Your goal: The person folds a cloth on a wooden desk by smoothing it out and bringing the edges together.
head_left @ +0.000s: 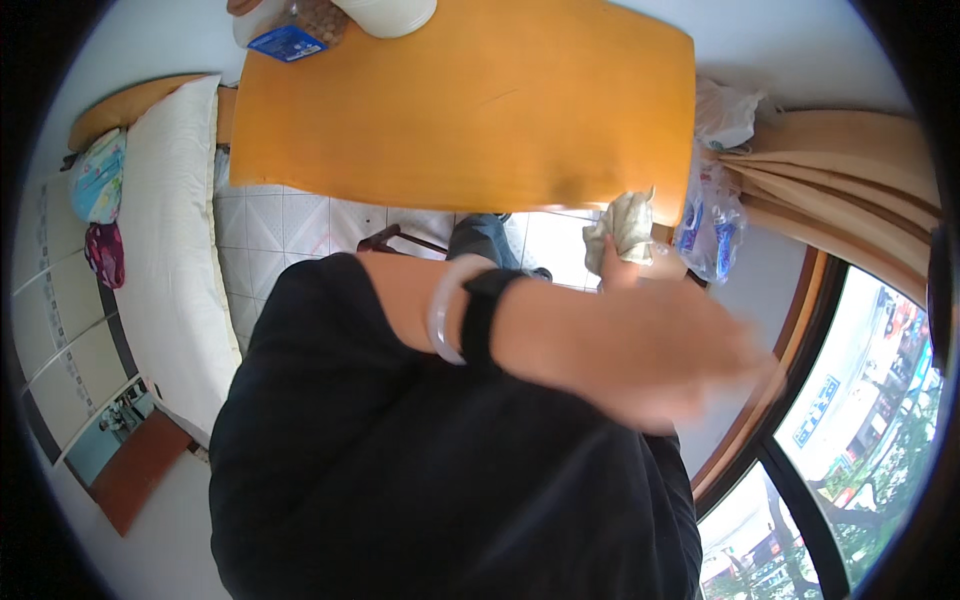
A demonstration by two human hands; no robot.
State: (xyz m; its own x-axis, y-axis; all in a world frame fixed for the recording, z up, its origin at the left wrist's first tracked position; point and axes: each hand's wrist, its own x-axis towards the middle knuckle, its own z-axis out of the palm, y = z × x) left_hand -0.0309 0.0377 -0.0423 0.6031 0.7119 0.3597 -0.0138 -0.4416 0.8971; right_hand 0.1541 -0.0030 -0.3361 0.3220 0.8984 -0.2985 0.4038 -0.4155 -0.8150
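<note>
My left arm reaches across my front, with a pale bracelet and a black band at the wrist. My left hand (680,350) is at the right, smeared by motion; its fingers cannot be made out. Beyond it, my right hand (620,275) shows in part, closed on a crumpled pale greenish-beige cloth (628,230). The cloth is at the near right corner of an orange wooden table (460,110). Most of my right forearm is hidden behind the left hand.
At the table's far left stand a clear container (310,25) of brown round pieces and a white tub (390,12). Plastic bags (712,220) hang by the table's right side, near a tan curtain (830,180) and window. A bed (170,200) lies left; a dark wooden stool part (385,240) shows below.
</note>
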